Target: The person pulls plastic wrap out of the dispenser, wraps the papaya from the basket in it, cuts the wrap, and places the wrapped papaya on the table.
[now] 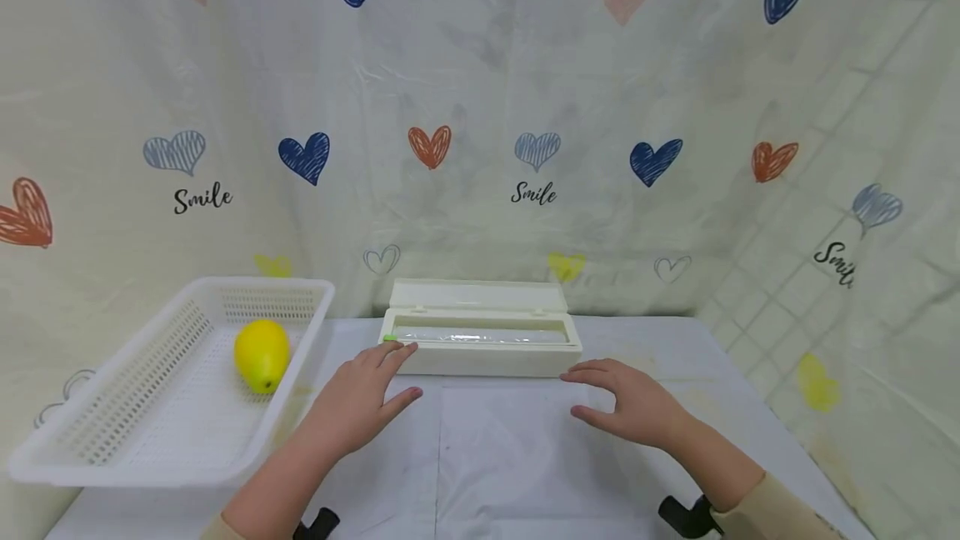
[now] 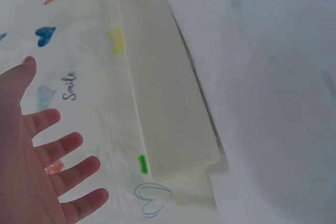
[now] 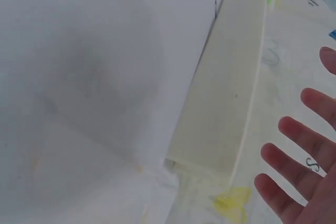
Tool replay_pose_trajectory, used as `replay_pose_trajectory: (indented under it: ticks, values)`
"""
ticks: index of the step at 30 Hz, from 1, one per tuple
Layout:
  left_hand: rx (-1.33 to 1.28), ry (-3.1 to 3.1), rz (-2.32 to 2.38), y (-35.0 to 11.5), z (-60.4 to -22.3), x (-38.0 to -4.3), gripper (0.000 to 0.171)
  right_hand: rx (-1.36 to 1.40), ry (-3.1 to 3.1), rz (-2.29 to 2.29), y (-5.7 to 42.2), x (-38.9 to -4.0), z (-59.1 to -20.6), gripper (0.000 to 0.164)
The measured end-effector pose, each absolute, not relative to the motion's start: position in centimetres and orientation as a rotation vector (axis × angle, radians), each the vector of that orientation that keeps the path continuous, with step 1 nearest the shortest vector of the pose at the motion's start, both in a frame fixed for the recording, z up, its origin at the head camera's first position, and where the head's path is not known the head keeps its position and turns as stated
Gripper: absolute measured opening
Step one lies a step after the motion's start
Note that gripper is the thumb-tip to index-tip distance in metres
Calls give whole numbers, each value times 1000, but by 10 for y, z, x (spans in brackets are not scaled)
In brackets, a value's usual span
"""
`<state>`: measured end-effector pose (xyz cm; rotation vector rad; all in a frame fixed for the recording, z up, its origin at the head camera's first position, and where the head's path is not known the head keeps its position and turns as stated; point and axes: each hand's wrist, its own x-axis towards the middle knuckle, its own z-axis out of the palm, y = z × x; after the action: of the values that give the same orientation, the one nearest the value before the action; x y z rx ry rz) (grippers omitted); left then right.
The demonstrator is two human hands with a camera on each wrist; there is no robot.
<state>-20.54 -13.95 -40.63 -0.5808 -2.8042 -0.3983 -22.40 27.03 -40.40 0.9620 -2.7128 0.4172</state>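
Observation:
A long white box (image 1: pixel 480 361) with its lid (image 1: pixel 480 296) raised stands at the back of the table, and a roll of clear film (image 1: pixel 480 335) lies inside it. A small green piece (image 2: pixel 143 164) shows on the box's left end. My left hand (image 1: pixel 360 398) is at the box's front left corner, fingers spread and holding nothing. Near the front right corner is my right hand (image 1: pixel 633 402), its fingers extended and nothing in them. Both wrist views show the box's plain front beside the spread fingers.
To the left sits a white plastic basket (image 1: pixel 150 473) with perforated sides, holding a yellow lemon-shaped fruit (image 1: pixel 262 355). A white cloth (image 1: pixel 510 473) covers the table. Behind it hangs a curtain (image 1: pixel 480 223) printed with hearts.

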Motion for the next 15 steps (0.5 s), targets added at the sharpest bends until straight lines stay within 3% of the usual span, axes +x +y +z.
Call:
replay_pose_trajectory:
  ticks: [15]
  values:
    - [-503,-2800,-352,-134,-412,-276,34,862,-2899,712,270,-297,-384,33]
